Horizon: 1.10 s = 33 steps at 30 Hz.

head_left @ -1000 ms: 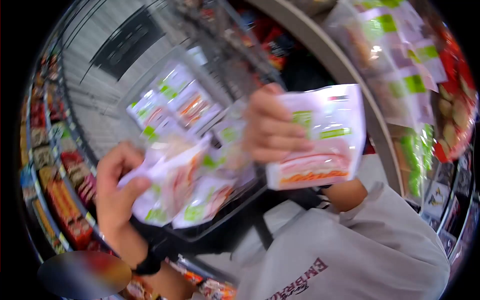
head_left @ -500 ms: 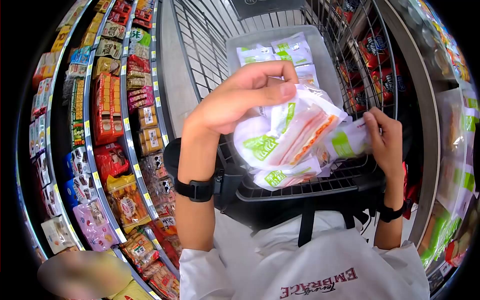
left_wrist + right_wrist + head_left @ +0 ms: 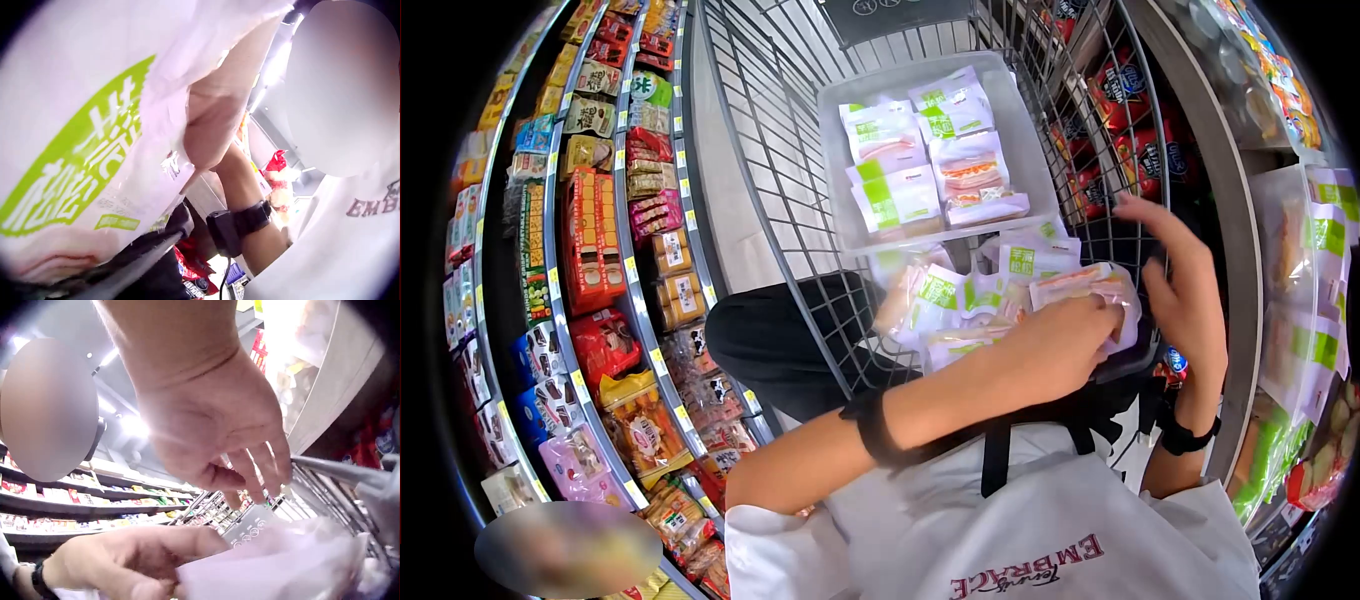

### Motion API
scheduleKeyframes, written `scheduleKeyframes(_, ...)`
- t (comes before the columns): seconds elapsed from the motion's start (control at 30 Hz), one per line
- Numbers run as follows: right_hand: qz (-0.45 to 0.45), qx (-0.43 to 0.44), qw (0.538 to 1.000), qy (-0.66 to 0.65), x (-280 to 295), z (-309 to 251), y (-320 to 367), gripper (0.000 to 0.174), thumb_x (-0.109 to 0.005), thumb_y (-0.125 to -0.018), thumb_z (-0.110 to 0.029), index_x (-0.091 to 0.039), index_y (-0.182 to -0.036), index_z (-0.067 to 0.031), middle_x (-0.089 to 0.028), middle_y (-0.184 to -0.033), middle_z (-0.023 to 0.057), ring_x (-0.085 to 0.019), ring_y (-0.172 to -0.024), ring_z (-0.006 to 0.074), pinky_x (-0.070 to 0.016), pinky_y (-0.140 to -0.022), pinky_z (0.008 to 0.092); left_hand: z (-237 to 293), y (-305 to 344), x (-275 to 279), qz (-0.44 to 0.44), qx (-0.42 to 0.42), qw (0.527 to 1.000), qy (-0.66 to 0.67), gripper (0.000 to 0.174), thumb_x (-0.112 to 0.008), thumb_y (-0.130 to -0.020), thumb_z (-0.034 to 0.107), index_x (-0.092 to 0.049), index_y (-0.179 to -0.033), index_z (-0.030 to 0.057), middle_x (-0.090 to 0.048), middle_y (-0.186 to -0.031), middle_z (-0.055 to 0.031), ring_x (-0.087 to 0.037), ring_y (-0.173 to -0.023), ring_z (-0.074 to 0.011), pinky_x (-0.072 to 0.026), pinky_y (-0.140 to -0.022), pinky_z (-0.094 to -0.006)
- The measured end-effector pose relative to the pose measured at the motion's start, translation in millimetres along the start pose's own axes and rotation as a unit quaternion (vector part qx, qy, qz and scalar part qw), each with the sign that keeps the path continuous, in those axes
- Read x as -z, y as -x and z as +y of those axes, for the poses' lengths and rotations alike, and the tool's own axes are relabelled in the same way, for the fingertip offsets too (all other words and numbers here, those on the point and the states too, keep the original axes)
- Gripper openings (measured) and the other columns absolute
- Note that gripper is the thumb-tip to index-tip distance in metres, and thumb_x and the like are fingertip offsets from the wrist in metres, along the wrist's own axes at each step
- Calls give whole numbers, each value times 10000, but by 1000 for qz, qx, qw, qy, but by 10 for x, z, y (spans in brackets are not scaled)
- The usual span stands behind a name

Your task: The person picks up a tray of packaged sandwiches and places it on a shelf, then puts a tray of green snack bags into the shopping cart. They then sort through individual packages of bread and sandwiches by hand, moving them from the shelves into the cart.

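Observation:
My left hand reaches across to the right and grips a white sandwich packet by its near side. In the right wrist view, the left hand has its fingers and thumb at that packet. Just right of it, my right hand is raised with its fingers spread and nothing in it. Several packets with green labels lie heaped at the near end of the cart. Beyond them, a translucent plastic bin holds more sandwich packets laid in rows.
The wire shopping cart surrounds the bin. Snack shelves run along the left. On the right, a curved shelf edge stands close to my right arm, with more packets in a clear container and red bags below.
My right hand first held up a packet, then pinched one lower down, and now has let go. The left hand has moved right and down, from above the heap to its right end.

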State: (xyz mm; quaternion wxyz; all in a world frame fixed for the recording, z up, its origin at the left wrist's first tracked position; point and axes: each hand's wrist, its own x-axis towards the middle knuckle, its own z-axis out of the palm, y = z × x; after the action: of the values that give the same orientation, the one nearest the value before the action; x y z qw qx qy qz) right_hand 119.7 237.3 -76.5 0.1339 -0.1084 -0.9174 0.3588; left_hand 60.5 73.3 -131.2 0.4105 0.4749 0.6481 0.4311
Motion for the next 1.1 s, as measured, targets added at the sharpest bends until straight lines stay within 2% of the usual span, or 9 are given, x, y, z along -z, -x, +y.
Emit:
scheduleKeyframes(0.13,-162,-6,987,6,-209,171,179,170,-585,-875,-76,-622,-1014,14,-648,-1070,194,-586,-1053,400,-444,-957,456,92,-97,616,-105,-41,994,6,312,-650,-879,265,-649,-1063,13,-649,-977,-202,-630,-943,-346,-493,-823,-408)
scheduleKeyframes(0.17,-150,-1,988,45,-269,157,218,161,-587,-870,-69,-622,-1005,10,-645,-1065,193,-584,-1058,394,-442,-952,461,192,-153,926,-204,119,972,0,347,-665,-865,266,-666,-1114,25,-693,-963,-182,-663,-923,-298,-513,-807,-394)
scheduleKeyframes(0.33,-125,-1,990,64,-367,94,162,153,-594,-851,-42,-620,-993,10,-639,-1063,191,-584,-1066,381,-435,-956,457,-885,-345,1915,9,180,881,-437,472,-776,-750,296,-649,-1116,25,-678,-1121,-165,-626,-1070,-343,-514,-875,-411)
scheduleKeyframes(0.7,-42,-41,993,-98,-528,401,56,118,-617,-847,-17,-632,-962,4,-637,-1091,181,-588,-1057,381,-454,-929,430,-1136,-499,2009,-118,276,818,-491,348,-792,-715,204,-678,-977,5,-692,-989,-184,-656,-960,-375,-529,-846,-424)
scheduleKeyframes(0.77,-31,-39,995,-87,-523,402,38,139,-637,-841,-33,-636,-976,2,-629,-1133,184,-579,-1101,384,-448,-953,430,-876,-477,2108,-113,290,836,-451,299,-576,-812,42,-653,-1100,43,-621,-1171,-157,-616,-1092,-353,-502,-934,-395)
scheduleKeyframes(0.83,-19,-39,996,-73,-515,376,27,163,-657,-835,-49,-640,-989,0,-621,-1174,187,-569,-1145,387,-442,-977,430,-678,-294,2190,-92,155,887,-426,347,-652,-802,33,-627,-1145,-15,-631,-1195,-202,-614,-1071,-383,-515,-897,-431)
scheduleKeyframes(0.9,15,-45,993,-110,-469,321,-2,373,-751,-784,-136,-628,-1114,-15,-567,-1310,199,-505,-1274,392,-395,-1060,428,-359,-44,2154,-38,38,911,-409,421,-630,-820,11,-585,-1236,-26,-583,-1299,-197,-581,-1165,-371,-478,-974,-412)
scheduleKeyframes(1.0,43,-15,986,-161,-359,231,-58,707,-849,-692,-263,-549,-1286,-26,-480,-1427,211,-413,-1371,394,-332,-1119,441,341,190,2003,-20,123,950,-285,438,-628,-837,30,-564,-1265,-38,-597,-1303,-178,-566,-1222,-340,-458,-1005,-386)
scheduleKeyframes(1.1,-1,56,985,-163,-279,39,-88,1021,-898,-613,-397,-408,-1422,-12,-425,-1471,217,-377,-1391,396,-316,-1124,456,621,389,1829,-6,-5,970,-244,358,-610,-862,36,-556,-1215,5,-622,-1097,-222,-590,-1012,-426,-481,-855,-427)
